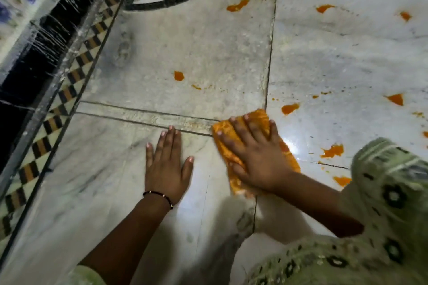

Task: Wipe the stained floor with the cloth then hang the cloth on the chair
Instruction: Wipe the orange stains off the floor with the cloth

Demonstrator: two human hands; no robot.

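Glossy veined marble floor (pixel 208 53), soft orange cloth (pixel 254 118), wet orange stains (pixel 289 108)

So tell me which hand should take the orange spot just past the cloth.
Right. The right hand already presses the cloth flat, and the orange spot lies just beyond its fingertips. The left hand rests bare on the floor, farther off.

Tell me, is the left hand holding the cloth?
No, the left hand lies flat on the bare floor, while the right hand presses the orange cloth.
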